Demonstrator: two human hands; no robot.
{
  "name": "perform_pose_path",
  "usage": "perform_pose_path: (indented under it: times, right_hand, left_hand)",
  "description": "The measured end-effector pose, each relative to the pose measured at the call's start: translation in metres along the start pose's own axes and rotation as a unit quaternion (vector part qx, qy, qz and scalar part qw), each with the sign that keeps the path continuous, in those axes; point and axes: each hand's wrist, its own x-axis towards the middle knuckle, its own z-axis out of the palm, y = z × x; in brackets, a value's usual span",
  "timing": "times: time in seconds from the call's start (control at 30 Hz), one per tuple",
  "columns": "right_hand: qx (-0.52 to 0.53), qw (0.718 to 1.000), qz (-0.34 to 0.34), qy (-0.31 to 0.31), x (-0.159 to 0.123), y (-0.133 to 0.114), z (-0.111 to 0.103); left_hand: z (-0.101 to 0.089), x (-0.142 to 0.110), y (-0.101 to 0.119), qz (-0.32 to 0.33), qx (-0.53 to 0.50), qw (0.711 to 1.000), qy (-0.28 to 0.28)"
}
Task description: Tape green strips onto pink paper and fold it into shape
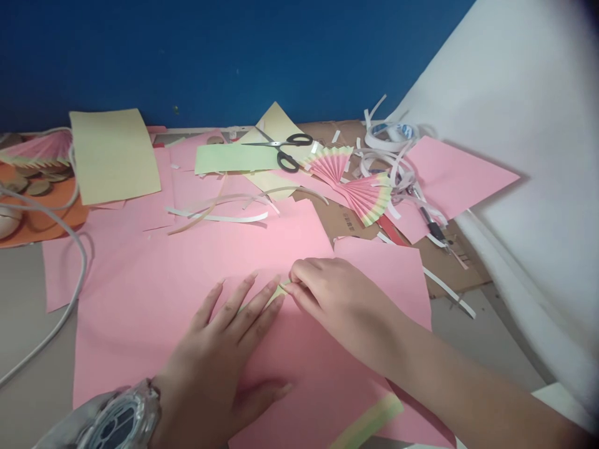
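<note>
My left hand point(224, 349) lies flat with fingers stretched out on a large pink paper sheet point(154, 293), pressing it down. My right hand point(337, 293) has its fingers curled and pinched on a folded pink strip with a pale green edge point(279, 290), right at my left fingertips. The green edge shows again at the sheet's near corner point(369, 421). A watch point(116, 421) is on my left wrist.
Black scissors point(283, 149) lie on green paper point(234, 157) at the back. Two pleated pink fans point(350, 181) rest on cardboard point(449, 262). White paper strips and a tape roll point(393, 134) are back right. A grey cable point(70, 274) curves at left. Yellow paper point(115, 156) lies back left.
</note>
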Motion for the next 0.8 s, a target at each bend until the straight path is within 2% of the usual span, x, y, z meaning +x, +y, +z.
perform_pose_path:
  times: [0.17,0.3,0.47,0.63,0.8]
  right_hand:
    - [-0.014,1.0,-0.007,0.018,-0.002,-0.001,0.002]
    - [-0.018,0.999,-0.014,0.024,-0.003,-0.001,0.002]
    - [-0.029,0.999,-0.017,0.023,-0.001,-0.001,0.002]
    - [-0.036,0.999,-0.02,0.027,0.001,0.0,0.002]
    - [-0.009,0.999,0.009,0.039,-0.003,0.001,-0.003]
  left_hand:
    - [-0.002,0.0,0.006,-0.022,-0.004,1.0,0.006]
    - [-0.004,-0.01,0.007,-0.034,0.013,0.999,0.013]
    - [-0.009,-0.025,0.004,-0.004,0.063,0.998,0.015]
    - [-0.005,-0.007,0.013,-0.005,0.038,0.999,0.011]
    - [0.002,0.006,0.018,-0.029,0.006,0.999,0.013]
